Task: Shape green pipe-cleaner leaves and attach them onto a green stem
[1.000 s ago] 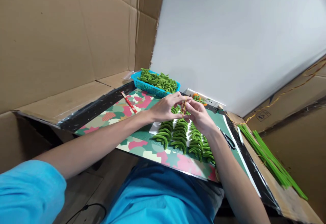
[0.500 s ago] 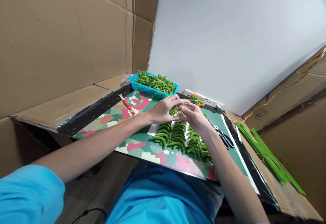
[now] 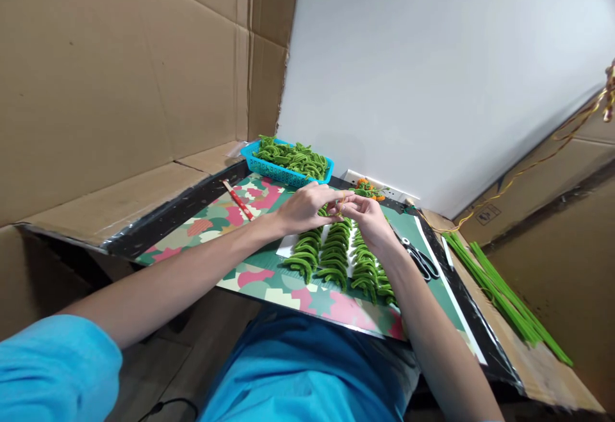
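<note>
Pinching an orange strand (image 3: 341, 205) over the green curls (image 3: 335, 249), the right hand (image 3: 369, 216) had fingers nearly closed — the left hand (image 3: 306, 208) half open, its hold hard to tell — so a loose pinch could drop it.

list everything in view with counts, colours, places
thin band: one, yellow-orange, at fingertips
curved pieces: many, green, rows on white paper
basket: one, blue, back, heaped with curved pieces
power strip: one, white, back
flowers: count unclear, orange, by power strip
scissors: one pair, black and white, right of rows
stick: one, mostly red, left
stems: several, green, far right
cord: count unclear, yellow-brown, right
cardboard: several panels, brown, both sides
mat: one, multicoloured, centre
cable: one, black, bottom left
left hand, right hand: one each, bare, centre
</note>
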Tool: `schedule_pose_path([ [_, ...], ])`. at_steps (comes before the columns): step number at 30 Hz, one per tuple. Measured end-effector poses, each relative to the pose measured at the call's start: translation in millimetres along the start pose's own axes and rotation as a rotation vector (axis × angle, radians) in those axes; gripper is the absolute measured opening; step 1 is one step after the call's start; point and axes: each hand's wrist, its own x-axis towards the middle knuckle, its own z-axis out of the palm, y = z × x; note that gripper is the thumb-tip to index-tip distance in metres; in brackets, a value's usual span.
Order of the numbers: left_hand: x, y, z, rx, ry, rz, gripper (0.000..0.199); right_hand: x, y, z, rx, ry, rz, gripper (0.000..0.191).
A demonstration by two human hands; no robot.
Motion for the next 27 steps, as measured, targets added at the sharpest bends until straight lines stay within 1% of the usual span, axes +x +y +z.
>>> schedule_pose_path([
  [6, -3.1, -2.3, 2.0, 0.043, -0.026, -0.024, 0.050, 1.4, 3.1, 1.4, -0.181, 0.025, -0.123, 0.035],
  [8, -3.2, -2.8, 2.4, 0.046, -0.036, -0.032, 0.053, 1.7, 3.6, 2.8, -0.216, 0.067, -0.175, 0.033],
  [9, -3.0, -3.0, 2.5, 0.044, -0.041, -0.036, 0.054, 2.1, 3.7, 3.5, -0.229, 0.083, -0.194, 0.033],
  [11, -2.5, -3.0, 2.5, 0.035, -0.046, -0.049, 0.056, 2.9, 3.8, 5.0, -0.232, 0.067, -0.208, 0.036],
  [15, -1.4, -1.8, 1.5, 0.007, -0.026, -0.100, 0.062, 3.4, 3.3, 8.0, -0.149, -0.052, -0.168, 0.046],
  [19, -0.7, 0.8, -0.8, -0.039, -0.009, -0.122, 0.071, 0.3, 1.1, 9.0, 0.005, -0.031, -0.102, 0.044],
  [22, -0.2, 1.9, -1.7, -0.079, -0.002, -0.127, 0.073, -2.3, -1.8, 7.9, 0.114, -0.035, -0.049, 0.045],
  [27, -0.7, -0.3, -0.9, -0.114, 0.020, -0.135, 0.077, -3.6, -4.1, 7.2, 0.169, -0.047, 0.029, 0.043],
])
